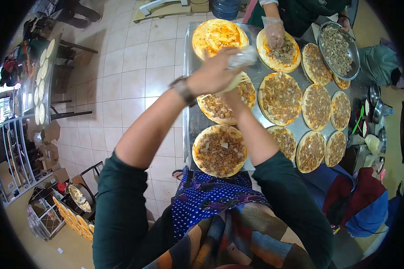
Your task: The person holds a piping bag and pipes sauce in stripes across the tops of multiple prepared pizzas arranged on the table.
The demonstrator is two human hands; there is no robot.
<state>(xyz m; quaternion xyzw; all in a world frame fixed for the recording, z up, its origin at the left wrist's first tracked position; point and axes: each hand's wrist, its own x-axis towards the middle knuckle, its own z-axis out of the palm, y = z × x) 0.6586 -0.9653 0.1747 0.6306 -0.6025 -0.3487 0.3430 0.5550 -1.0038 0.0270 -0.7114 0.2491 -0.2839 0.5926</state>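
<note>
My left hand (213, 74), with a dark watch on its wrist, reaches over the table and is closed around a blurred bundle of clear plastic (243, 57). Below it, my right hand (230, 95) is mostly hidden behind the left. A pale yellow piece (234, 82) shows between the two hands; its kind is unclear. Directly under them lies a pizza (220, 107) topped with meat and some pale strands. Nearer to me is another meat-topped pizza (220, 150). Beyond my left hand sits a pizza base (220, 36) spread with orange sauce.
Several topped pizzas (280, 98) cover the right of the metal table (191, 89). Across it, a co-worker's gloved hand (274, 33) touches meat on a pizza, beside a metal bowl (339, 49) of minced meat. Another table (54, 89) with dough rounds stands at left.
</note>
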